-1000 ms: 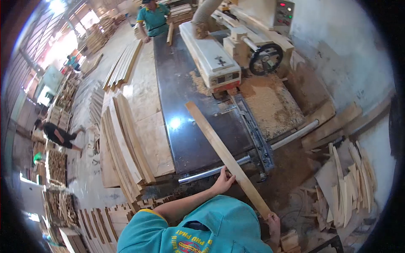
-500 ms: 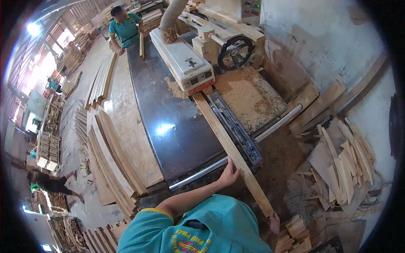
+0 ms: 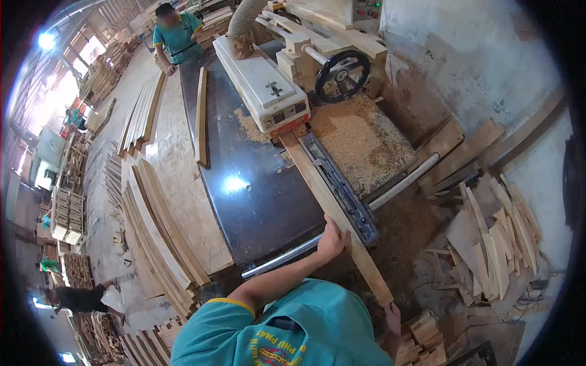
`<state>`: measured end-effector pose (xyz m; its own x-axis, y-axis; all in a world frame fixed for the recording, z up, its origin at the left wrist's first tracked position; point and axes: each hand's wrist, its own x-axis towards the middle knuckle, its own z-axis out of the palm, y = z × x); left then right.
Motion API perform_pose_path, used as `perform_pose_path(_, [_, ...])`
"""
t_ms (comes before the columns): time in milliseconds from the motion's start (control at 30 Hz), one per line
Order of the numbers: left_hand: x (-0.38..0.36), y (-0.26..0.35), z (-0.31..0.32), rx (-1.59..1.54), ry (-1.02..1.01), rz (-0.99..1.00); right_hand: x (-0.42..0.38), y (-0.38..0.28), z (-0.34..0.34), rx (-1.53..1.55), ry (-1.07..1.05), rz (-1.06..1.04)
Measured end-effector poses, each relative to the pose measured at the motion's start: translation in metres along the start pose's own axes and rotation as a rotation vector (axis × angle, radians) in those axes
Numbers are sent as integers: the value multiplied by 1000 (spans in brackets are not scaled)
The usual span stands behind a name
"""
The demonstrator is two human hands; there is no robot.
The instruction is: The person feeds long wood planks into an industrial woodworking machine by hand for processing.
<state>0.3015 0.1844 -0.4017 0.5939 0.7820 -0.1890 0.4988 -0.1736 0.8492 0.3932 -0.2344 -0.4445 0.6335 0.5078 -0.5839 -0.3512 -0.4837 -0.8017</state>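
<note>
A long wooden plank point(image 3: 326, 201) lies along the metal guide rail point(image 3: 342, 189), its far end under the white housing point(image 3: 262, 91) of a woodworking machine. My left hand point(image 3: 331, 239) is closed on the plank's left edge, just past the chrome roller point(image 3: 281, 259). At the plank's near end, my right hand point(image 3: 392, 317) grips the tip, with its fingers partly hidden. Another plank point(image 3: 201, 116) lies on the left of the dark machine table point(image 3: 235, 213).
A co-worker point(image 3: 177, 36) stands at the table's far end. Curved boards point(image 3: 162, 226) are stacked at left. Sawdust point(image 3: 360, 137) covers the right bed below a black handwheel point(image 3: 342, 75). Offcuts point(image 3: 500, 238) lean at right. A person point(image 3: 85, 299) walks at far left.
The plank in my hands has moved slightly forward under the housing, and both hands have shifted with it. The other plank has slid along the table toward me, away from the co-worker's hand.
</note>
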Motion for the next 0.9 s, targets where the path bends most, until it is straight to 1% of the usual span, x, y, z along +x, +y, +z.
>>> perform_pose_path(33, [9, 1, -3, 96, 66, 45, 3, -7, 6, -3, -2, 2])
perform_pose_path(67, [16, 2, -6, 95, 69, 42, 8, -14, 13, -38, -16, 9])
perform_pose_path(133, [32, 12, -20, 276, 31, -92, 23, -24, 21, -77, -34, 17])
perform_pose_path(200, [47, 21, -37, 292, 13, -129, 37, -34, 28, -311, -104, -134])
perform_pose_path(233, [54, 20, -43, 309, -6, -160, 41, -47, 36, -313, -106, -130])
perform_pose_path(300, [71, 13, -52, 313, 9, -163, 47, -69, 56, -188, -192, -231])
perform_pose_path(400, [92, 8, -64, 338, 28, -178, 70, -58, 74, -151, -183, -210])
perform_pose_path(467, [107, 0, -73, 317, 47, -174, 76, -66, 88, -118, -189, -206])
perform_pose_path(500, [113, 3, -80, 313, 44, -187, 79, -74, 98, -81, -197, -204])
perform_pose_path(600, [141, -23, -87, 313, 73, -148, 81, -104, 125, 5, -234, -194])
perform_pose_path(633, [146, -14, -99, 285, 41, -202, 80, -115, 134, 2, -235, -197])
perform_pose_path(667, [150, -6, -107, 283, 46, -202, 79, -127, 143, -40, -190, -84])
perform_pose_path(700, [155, -8, -114, 224, 40, -150, 78, -135, 151, -84, -154, 27])
perform_pose_path(733, [158, -15, -122, 167, 42, -103, 79, -138, 157, -93, -175, 21])
perform_pose_path(767, [184, -57, -110, 235, 50, 11, 81, -142, 164, -81, -182, 35])
perform_pose_path(800, [169, -31, -132, 169, 64, -20, 84, -145, 173, -71, -192, 49])
perform_pose_path(833, [177, -38, -138, 183, 70, -27, 85, -154, 182, -79, -221, 38])
perform_pose_path(900, [185, -46, -153, 195, 95, -38, 88, -166, 191, -116, -201, 148])
